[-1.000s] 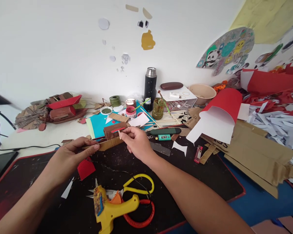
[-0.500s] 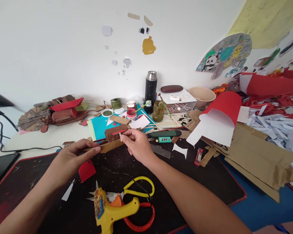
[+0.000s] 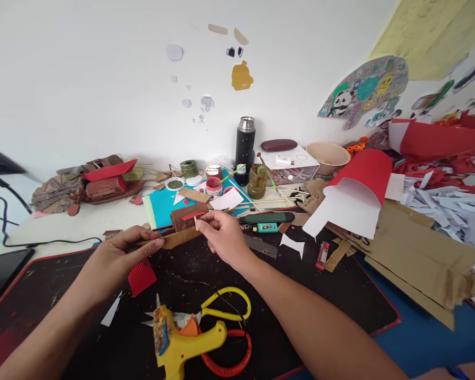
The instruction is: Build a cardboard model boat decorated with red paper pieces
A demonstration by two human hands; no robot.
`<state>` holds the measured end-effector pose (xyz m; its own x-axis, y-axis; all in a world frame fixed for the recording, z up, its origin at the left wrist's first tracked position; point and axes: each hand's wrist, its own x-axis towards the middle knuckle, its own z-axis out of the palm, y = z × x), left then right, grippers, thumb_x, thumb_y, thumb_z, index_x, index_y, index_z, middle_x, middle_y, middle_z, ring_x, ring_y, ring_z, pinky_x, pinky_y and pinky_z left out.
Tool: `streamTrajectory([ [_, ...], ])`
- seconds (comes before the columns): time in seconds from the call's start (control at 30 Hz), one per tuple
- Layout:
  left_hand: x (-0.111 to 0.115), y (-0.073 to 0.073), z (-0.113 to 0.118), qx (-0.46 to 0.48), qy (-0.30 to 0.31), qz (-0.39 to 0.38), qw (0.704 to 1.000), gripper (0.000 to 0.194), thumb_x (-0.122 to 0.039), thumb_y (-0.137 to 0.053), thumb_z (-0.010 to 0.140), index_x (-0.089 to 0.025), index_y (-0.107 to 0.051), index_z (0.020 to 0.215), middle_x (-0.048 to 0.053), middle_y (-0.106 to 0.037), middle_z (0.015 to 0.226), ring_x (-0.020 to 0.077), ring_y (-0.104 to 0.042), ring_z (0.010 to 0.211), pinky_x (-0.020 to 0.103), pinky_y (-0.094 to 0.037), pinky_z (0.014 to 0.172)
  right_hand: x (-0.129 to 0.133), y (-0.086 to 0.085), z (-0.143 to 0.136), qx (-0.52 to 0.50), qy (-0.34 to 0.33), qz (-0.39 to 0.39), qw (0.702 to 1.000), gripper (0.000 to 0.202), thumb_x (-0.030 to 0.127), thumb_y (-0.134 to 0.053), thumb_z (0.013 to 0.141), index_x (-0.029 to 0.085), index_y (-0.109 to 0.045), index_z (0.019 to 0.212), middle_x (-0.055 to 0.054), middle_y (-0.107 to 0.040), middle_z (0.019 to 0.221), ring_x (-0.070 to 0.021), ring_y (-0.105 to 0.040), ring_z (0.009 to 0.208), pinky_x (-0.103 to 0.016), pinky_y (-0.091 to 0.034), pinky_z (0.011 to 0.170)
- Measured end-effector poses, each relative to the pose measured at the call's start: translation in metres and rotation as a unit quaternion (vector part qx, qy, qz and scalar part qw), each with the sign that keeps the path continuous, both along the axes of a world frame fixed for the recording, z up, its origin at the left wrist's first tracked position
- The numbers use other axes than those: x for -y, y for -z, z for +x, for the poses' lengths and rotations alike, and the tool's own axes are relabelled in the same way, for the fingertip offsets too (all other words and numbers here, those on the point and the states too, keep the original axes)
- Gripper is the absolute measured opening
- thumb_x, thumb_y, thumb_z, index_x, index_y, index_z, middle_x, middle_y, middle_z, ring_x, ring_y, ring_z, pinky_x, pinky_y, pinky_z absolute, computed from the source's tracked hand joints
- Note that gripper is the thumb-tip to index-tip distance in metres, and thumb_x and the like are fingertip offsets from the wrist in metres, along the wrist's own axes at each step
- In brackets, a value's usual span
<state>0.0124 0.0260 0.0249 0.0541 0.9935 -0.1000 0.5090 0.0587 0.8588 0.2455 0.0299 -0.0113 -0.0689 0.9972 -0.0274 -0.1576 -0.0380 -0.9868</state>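
My left hand (image 3: pixel 123 252) is closed on the near end of a cardboard model boat (image 3: pixel 181 238), thumb on top. The boat has a brown painted cabin (image 3: pixel 178 218) and a bare cardboard side facing me. At the cabin's right end my right hand (image 3: pixel 225 235) pinches a small pale stick (image 3: pixel 196 224) with a narrow red strip (image 3: pixel 192 215) across its top. Whether the stick touches the boat I cannot tell. Below my left hand lies a piece of red corrugated card (image 3: pixel 142 278).
A yellow glue gun (image 3: pixel 186 345) rests over scissors (image 3: pixel 231 315) on the black mat. Paint pots (image 3: pixel 214 186), a black flask (image 3: pixel 244 145) and a brush jar (image 3: pixel 257 182) stand behind. A red paper roll (image 3: pixel 366 171) and cardboard (image 3: pixel 423 248) lie right; another model boat (image 3: pixel 106 187) sits left.
Both hands hold almost the same pose around the model boat and the stick. The whole view has shifted very slightly.
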Motion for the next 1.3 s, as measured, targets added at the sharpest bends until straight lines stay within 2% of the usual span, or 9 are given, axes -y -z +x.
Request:
streamTrajectory([
  [0.13, -0.003, 0.001, -0.003, -0.029, 0.005, 0.009, 1.000, 0.048, -0.071, -0.078, 0.068, -0.025, -0.074, 0.079, 0.004, -0.076, 0.089, 0.0251, -0.063, 0.085, 0.034, -0.046, 0.077, 0.001, 0.000, 0.000, -0.001, -0.004, 0.002, 1.000, 0.015, 0.034, -0.070, 0.090, 0.020, -0.063, 0.088, 0.009, -0.055, 0.058, -0.0069, -0.043, 0.034, -0.021, -0.031, 0.036],
  [0.27, -0.007, 0.000, -0.006, -0.075, -0.024, 0.032, 0.996, 0.049, -0.072, -0.076, 0.068, -0.025, -0.076, 0.084, 0.004, -0.079, 0.082, 0.0269, -0.069, 0.077, 0.037, -0.052, 0.077, 0.002, 0.000, 0.003, 0.008, -0.008, 0.014, 1.000, 0.017, 0.036, -0.070, 0.089, 0.021, -0.064, 0.087, 0.009, -0.056, 0.057, -0.0073, -0.044, 0.035, -0.021, -0.030, 0.036],
  [0.43, -0.013, 0.003, -0.015, -0.090, -0.032, 0.043, 0.994, 0.051, -0.071, -0.073, 0.072, -0.025, -0.079, 0.093, 0.005, -0.084, 0.088, 0.0304, -0.075, 0.084, 0.038, -0.056, 0.077, 0.000, 0.002, 0.007, 0.016, -0.016, 0.012, 1.000, 0.023, 0.043, -0.071, 0.087, 0.021, -0.063, 0.087, 0.010, -0.054, 0.055, -0.0077, -0.043, 0.035, -0.021, -0.030, 0.036],
  [0.63, -0.025, 0.005, -0.034, -0.089, -0.076, 0.087, 0.989, 0.054, -0.073, -0.071, 0.070, -0.025, -0.081, 0.093, 0.006, -0.085, 0.098, 0.0325, -0.075, 0.097, 0.036, -0.056, 0.080, -0.002, 0.004, 0.011, 0.011, -0.007, 0.023, 1.000, 0.031, 0.049, -0.073, 0.086, 0.021, -0.061, 0.088, 0.012, -0.046, 0.051, -0.0075, -0.040, 0.033, -0.021, -0.028, 0.036],
  [0.87, -0.040, 0.011, -0.063, -0.107, -0.118, 0.109, 0.981, 0.053, -0.072, -0.070, 0.070, -0.025, -0.081, 0.094, 0.008, -0.086, 0.096, 0.0337, -0.077, 0.095, 0.038, -0.056, 0.085, 0.000, 0.001, 0.010, 0.014, -0.001, 0.019, 1.000, 0.036, 0.054, -0.073, 0.083, 0.020, -0.061, 0.088, 0.012, -0.045, 0.051, -0.0071, -0.038, 0.033, -0.021, -0.025, 0.035],
  [1.03, -0.050, 0.019, -0.080, -0.144, -0.102, 0.085, 0.981, 0.055, -0.071, -0.064, 0.072, -0.024, -0.080, 0.094, 0.008, -0.085, 0.086, 0.0341, -0.079, 0.089, 0.037, -0.056, 0.080, 0.001, -0.003, 0.011, 0.019, -0.004, 0.015, 1.000, 0.039, 0.056, -0.075, 0.082, 0.020, -0.062, 0.086, 0.013, -0.044, 0.051, -0.0074, -0.038, 0.032, -0.022, -0.024, 0.035],
  [1.2, -0.053, 0.023, -0.084, -0.171, -0.083, 0.101, 0.976, 0.049, -0.064, -0.066, 0.072, -0.025, -0.080, 0.098, 0.011, -0.086, 0.104, 0.0356, -0.077, 0.097, 0.039, -0.054, 0.088, 0.001, -0.004, 0.011, 0.021, -0.008, 0.018, 1.000, 0.037, 0.055, -0.074, 0.082, 0.021, -0.061, 0.085, 0.013, -0.042, 0.050, -0.0073, -0.037, 0.032, -0.022, -0.024, 0.035],
  [1.3, -0.054, 0.022, -0.083, -0.183, -0.063, 0.113, 0.975, 0.044, -0.063, -0.065, 0.073, -0.025, -0.080, 0.089, 0.012, -0.086, 0.102, 0.0367, -0.076, 0.097, 0.041, -0.054, 0.093, 0.001, -0.004, 0.011, 0.019, -0.010, 0.016, 1.000, 0.038, 0.056, -0.075, 0.082, 0.021, -0.061, 0.085, 0.012, -0.043, 0.051, -0.0074, -0.037, 0.032, -0.022, -0.024, 0.035],
])
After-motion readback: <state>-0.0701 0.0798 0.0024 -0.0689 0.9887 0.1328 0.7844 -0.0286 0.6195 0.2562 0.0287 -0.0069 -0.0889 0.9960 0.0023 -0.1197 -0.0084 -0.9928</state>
